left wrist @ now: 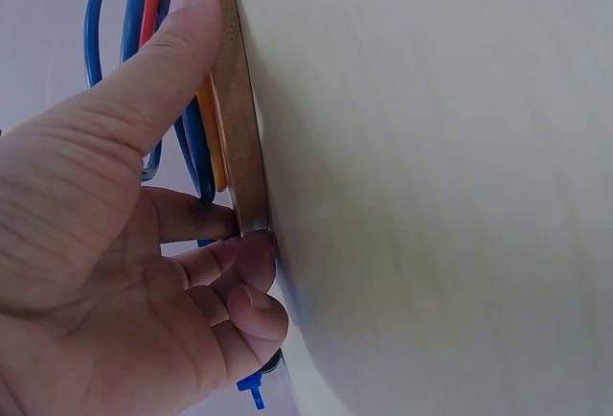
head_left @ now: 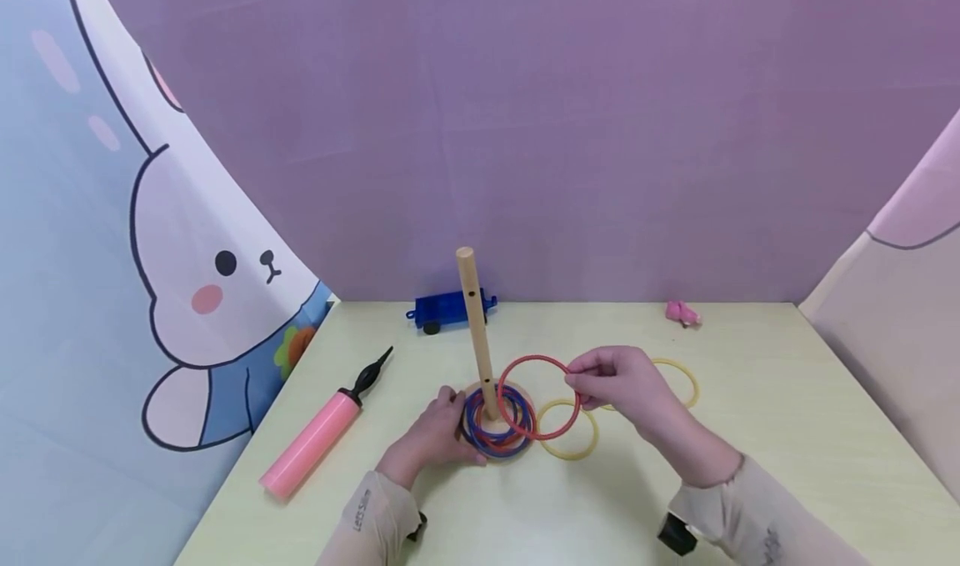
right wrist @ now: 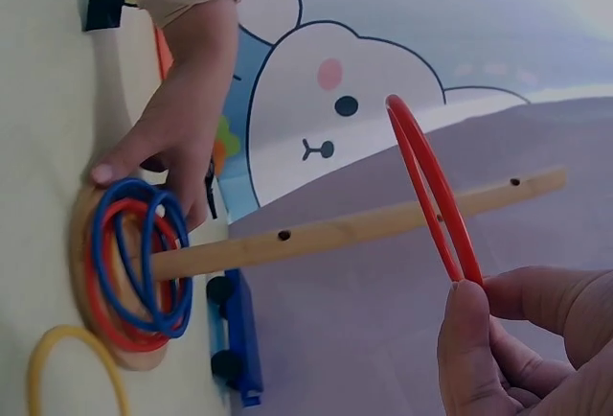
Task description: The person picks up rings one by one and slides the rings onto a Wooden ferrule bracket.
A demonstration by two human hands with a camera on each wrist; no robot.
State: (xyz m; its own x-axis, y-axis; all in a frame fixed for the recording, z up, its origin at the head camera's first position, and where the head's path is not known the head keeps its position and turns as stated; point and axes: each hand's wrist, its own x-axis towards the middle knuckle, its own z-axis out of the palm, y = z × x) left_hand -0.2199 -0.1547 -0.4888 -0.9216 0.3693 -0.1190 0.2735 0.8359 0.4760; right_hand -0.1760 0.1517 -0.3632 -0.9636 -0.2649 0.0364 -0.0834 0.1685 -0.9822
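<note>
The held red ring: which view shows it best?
The head view, where the red ring appears round. The right wrist view shows it almost edge-on, pinched by the right hand; in the left wrist view, I cannot identify it.

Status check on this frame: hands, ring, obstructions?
Left hand grips round wooden base; right hand pinches thin red plastic-looking ring. Ring not around upright wooden post. Nothing visibly blocking post's top.

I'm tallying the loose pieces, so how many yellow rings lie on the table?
2: one yellow ring just right of the wooden base, another yellow ring farther right, partly behind the right hand, which may hide more.
</note>
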